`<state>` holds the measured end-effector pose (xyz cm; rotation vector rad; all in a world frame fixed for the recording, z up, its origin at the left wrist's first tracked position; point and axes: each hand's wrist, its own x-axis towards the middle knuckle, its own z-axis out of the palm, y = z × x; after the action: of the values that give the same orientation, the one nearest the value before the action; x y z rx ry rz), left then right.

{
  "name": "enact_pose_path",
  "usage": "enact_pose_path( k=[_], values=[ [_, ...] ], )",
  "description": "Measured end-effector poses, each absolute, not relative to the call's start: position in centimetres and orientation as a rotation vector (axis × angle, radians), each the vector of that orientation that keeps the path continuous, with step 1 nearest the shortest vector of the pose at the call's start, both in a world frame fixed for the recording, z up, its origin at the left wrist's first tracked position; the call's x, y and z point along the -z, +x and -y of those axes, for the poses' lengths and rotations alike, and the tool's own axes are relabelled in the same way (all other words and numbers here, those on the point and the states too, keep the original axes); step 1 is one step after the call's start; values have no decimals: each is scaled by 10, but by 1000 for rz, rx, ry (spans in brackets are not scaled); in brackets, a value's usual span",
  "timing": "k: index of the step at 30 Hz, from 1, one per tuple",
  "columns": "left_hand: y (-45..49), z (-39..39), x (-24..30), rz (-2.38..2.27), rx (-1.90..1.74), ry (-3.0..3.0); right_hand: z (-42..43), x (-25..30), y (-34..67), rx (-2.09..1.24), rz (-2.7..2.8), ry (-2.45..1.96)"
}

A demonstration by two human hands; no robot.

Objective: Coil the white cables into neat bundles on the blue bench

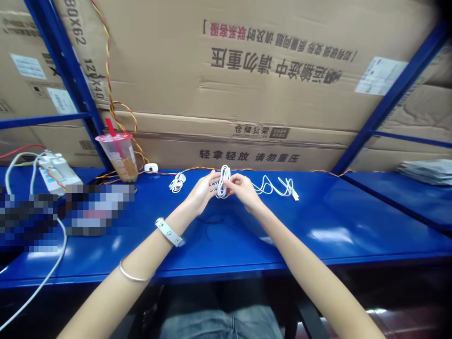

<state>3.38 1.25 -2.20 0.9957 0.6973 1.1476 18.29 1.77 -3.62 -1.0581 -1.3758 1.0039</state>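
A looped bundle of white cable [223, 182] is held upright between my two hands, above the back part of the blue shelf. My left hand [203, 190] closes on the bundle from the left, its fingers reaching behind the loops. From the right, my right hand [243, 189] pinches the same bundle between thumb and fingers. To the left lies a second coiled white cable [177, 182]. Right of my hands, a loose white cable [278, 186] lies in wavy bends, with a plug at its right end; its left end is hidden behind my right hand.
A plastic drink cup [118, 157] with a red straw stands at the back left, near a white earbud case [151, 167]. A white power strip [59, 172] is further left. Cardboard boxes [226, 103] wall off the back, with a red-yellow twisted wire [197, 168] along their base.
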Motion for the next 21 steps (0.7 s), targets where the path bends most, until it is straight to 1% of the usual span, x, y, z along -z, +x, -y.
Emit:
enact_pose_path(
  k=[5,10,21],
  values=[
    [32,-16,23,-628,-1164,877,-16,29,192,-1226,1275,-871],
    [32,-20,33,-578,-1122,932,-15,23,197,-1361,1330,-705],
    [27,-22,35,-663,-973,1019,-15,21,201,-1182,1454,-869]
  ],
)
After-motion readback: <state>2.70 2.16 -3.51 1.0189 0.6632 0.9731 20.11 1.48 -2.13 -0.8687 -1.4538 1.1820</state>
